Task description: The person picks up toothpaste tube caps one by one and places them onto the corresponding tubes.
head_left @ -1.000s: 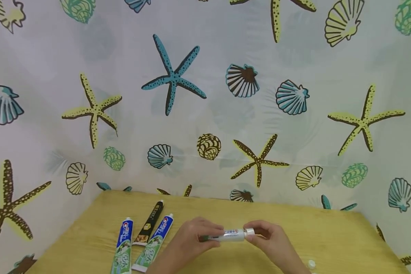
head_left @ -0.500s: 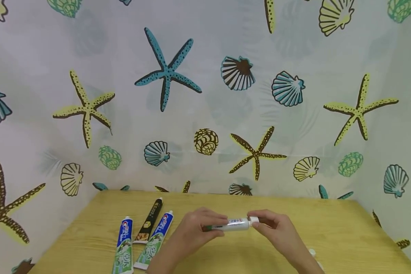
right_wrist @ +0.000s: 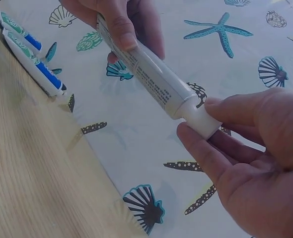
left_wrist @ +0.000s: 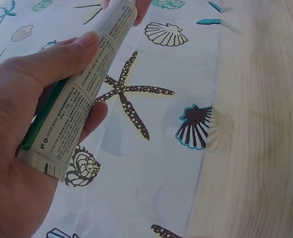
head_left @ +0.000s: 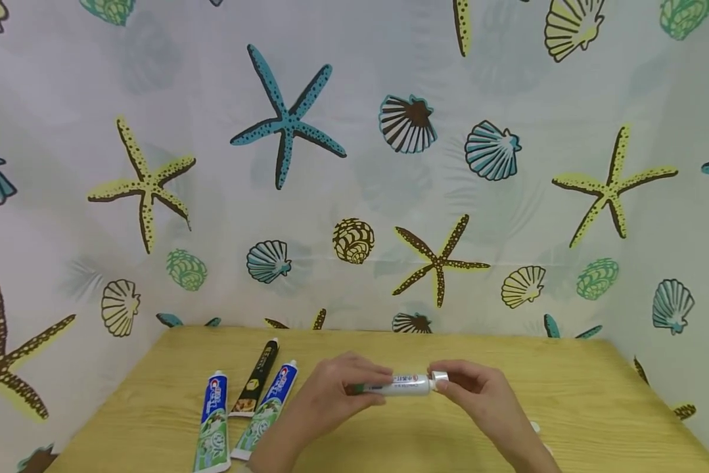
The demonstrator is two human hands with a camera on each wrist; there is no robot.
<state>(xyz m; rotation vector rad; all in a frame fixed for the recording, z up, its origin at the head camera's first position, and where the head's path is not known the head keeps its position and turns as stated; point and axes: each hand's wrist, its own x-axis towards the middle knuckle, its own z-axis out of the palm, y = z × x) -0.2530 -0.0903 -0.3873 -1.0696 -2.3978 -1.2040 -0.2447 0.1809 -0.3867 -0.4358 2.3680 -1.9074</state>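
A white toothpaste tube [head_left: 410, 385] with a green end lies level in the head view, above the wooden table. My left hand [head_left: 336, 394] grips its body between thumb and fingers; the left wrist view shows the flat crimped end [left_wrist: 42, 163] near the palm and small print on the side. At the other end, my right hand [head_left: 478, 391] pinches a white cap [head_left: 439, 377] between thumb and fingertips. In the head view this cap sits slightly askew at the tube's mouth. The right wrist view shows the cap [right_wrist: 202, 121] against the shoulder, partly covered by fingers.
Two blue and green toothpaste tubes [head_left: 213, 420] [head_left: 269, 407] and a black one [head_left: 258, 378] lie on the table [head_left: 389, 440] at left. Small white caps [head_left: 535, 427] lie beside my right forearm, partly hidden. A patterned curtain [head_left: 354, 164] borders the table behind and at the sides.
Both hands have risen slightly with the tube and moved a little right. The cap in my right fingers has tilted against the tube's mouth. The head view has shifted slightly.
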